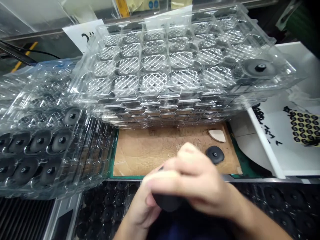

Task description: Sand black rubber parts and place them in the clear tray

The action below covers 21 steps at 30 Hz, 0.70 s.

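Note:
Low in the middle of the head view, a black round rubber-like part shows between my two hands. My left hand closes on it from the left and below. Across its top lies my right hand, fingers bent and pressed over it; blur hides exactly what the fingertips pinch. Beyond my right hand, a similar black disc with a small central stub rests on the brown cardboard sheet. Near that disc lies a pale wedge-shaped piece.
A tall stack of clear plastic trays stands ahead, one black part in its right corner. Left, another stack of trays holds several black parts. On the right, a white bin contains a sticker sheet and small black bits.

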### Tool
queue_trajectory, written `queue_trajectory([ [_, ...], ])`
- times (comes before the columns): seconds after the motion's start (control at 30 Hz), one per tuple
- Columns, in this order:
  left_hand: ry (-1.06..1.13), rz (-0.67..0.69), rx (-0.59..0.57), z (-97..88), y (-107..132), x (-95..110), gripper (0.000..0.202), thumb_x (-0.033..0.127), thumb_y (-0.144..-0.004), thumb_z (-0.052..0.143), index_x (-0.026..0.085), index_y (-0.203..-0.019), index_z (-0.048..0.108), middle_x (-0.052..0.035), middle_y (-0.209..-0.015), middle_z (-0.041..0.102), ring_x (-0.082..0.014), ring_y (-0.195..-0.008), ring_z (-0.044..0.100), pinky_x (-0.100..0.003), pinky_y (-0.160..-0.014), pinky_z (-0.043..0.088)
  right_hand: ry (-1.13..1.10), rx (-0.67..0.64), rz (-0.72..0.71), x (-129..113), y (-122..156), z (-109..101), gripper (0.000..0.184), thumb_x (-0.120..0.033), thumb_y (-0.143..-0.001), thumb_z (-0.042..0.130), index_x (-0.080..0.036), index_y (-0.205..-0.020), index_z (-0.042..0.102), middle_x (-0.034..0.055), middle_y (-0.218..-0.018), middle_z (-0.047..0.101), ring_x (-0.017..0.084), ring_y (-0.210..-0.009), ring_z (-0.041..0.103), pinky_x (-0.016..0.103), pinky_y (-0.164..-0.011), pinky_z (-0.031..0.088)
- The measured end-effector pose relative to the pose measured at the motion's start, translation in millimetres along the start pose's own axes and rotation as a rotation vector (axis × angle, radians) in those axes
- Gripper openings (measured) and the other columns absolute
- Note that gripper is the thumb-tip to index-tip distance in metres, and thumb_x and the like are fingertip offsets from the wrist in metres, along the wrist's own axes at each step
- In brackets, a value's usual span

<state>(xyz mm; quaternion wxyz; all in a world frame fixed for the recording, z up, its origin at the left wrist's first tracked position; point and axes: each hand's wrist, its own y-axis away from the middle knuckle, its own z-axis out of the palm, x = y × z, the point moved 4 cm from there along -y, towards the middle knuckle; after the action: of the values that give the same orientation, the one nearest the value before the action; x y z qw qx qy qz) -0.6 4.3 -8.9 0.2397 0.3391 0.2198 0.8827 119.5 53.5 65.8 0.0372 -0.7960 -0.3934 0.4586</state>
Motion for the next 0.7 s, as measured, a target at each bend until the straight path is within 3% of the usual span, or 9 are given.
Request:
queue_trajectory([
  [0.07,0.026,-0.016,-0.055,4.1,1.7,1.3,0.061,0.041,-0.05,0.084,0.022,-0.106,0.067,-0.0036,-0.096,0.072,-0.0262,-0.089,0.067,-0.037,-0.086,0.048,0.065,0.173,0.175,19.7,9.5,-4.4,0.026,-0.017,-0.095,0.042,-0.023,-0.11,0.063,0.0001,-0.087,0.07,0.012,-0.073,0.058,0.029,-0.07,0.036],
  [0.13,0.057,-0.029,-0.117,6.8,2.8,2.5,0.057,0.041,-0.051,0.083,0.026,-0.104,0.067,-0.0019,-0.101,0.072,-0.0235,-0.088,0.068,-0.034,-0.085,0.049,0.07,0.26,0.347,37.7,25.7,1.7,0.025,-0.016,-0.093,0.047,-0.023,-0.112,0.062,0.0018,-0.097,0.07,0.014,-0.083,0.061,0.029,-0.074,0.04],
  [0.23,0.06,-0.01,-0.154,4.5,2.0,3.6,0.056,0.045,-0.051,0.081,0.027,-0.102,0.068,-0.0021,-0.103,0.072,-0.0231,-0.09,0.067,-0.032,-0.083,0.05,-0.028,0.155,0.483,54.0,54.6,34.9,0.023,-0.022,-0.093,0.047,-0.023,-0.108,0.065,0.0031,-0.095,0.071,0.015,-0.084,0.063,0.028,-0.072,0.045],
  [0.37,0.07,0.002,-0.173,-1.0,0.4,2.2,0.057,0.045,-0.053,0.079,0.027,-0.106,0.067,-0.0021,-0.104,0.072,-0.0232,-0.091,0.068,-0.027,-0.075,0.051,-0.031,0.04,0.539,63.5,84.1,69.0,0.026,-0.028,-0.093,0.045,-0.023,-0.092,0.071,0.0015,-0.072,0.07,0.015,-0.063,0.062,0.026,-0.057,0.045],
  [0.43,0.086,0.004,-0.195,-0.3,0.9,1.9,0.056,0.045,-0.056,0.078,0.027,-0.107,0.066,-0.0025,-0.104,0.072,-0.0232,-0.091,0.068,-0.028,-0.078,0.051,-0.025,0.044,0.574,63.9,85.9,63.2,0.025,-0.029,-0.093,0.046,-0.023,-0.095,0.07,0.0018,-0.076,0.071,0.016,-0.067,0.064,0.027,-0.061,0.047],
  [0.5,0.093,-0.011,-0.202,2.2,2.1,0.9,0.055,0.045,-0.057,0.078,0.026,-0.108,0.066,-0.0025,-0.105,0.072,-0.0232,-0.09,0.069,-0.03,-0.084,0.05,-0.013,0.127,0.619,57.8,78.0,41.2,0.023,-0.026,-0.093,0.047,-0.023,-0.105,0.066,0.0031,-0.09,0.071,0.016,-0.079,0.064,0.027,-0.068,0.048],
  [0.57,0.091,-0.031,-0.206,5.9,3.5,-1.1,0.056,0.046,-0.057,0.078,0.026,-0.108,0.066,-0.003,-0.104,0.072,-0.0234,-0.09,0.068,-0.033,-0.087,0.05,-0.006,0.25,0.577,42.2,61.9,13.0,0.024,-0.022,-0.093,0.047,-0.024,-0.112,0.062,0.0029,-0.099,0.069,0.015,-0.085,0.062,0.026,-0.072,0.046],
  [0.6,0.079,-0.029,-0.2,7.4,4.0,-1.8,0.059,0.045,-0.055,0.079,0.025,-0.109,0.066,-0.0038,-0.105,0.072,-0.0243,-0.093,0.068,-0.033,-0.089,0.049,-0.009,0.272,0.488,31.2,51.4,1.8,0.025,-0.02,-0.093,0.048,-0.024,-0.114,0.06,0.0021,-0.1,0.069,0.015,-0.084,0.062,0.026,-0.071,0.045],
  [0.7,0.016,-0.024,-0.094,5.5,3.8,-3.2,0.055,0.039,-0.056,0.08,0.021,-0.107,0.068,-0.0051,-0.104,0.072,-0.0276,-0.101,0.064,-0.035,-0.092,0.048,-0.033,0.129,0.101,-0.9,22.8,-9.4,0.025,-0.018,-0.094,0.043,-0.024,-0.11,0.062,0.0007,-0.089,0.07,0.014,-0.072,0.058,0.029,-0.066,0.038],
])
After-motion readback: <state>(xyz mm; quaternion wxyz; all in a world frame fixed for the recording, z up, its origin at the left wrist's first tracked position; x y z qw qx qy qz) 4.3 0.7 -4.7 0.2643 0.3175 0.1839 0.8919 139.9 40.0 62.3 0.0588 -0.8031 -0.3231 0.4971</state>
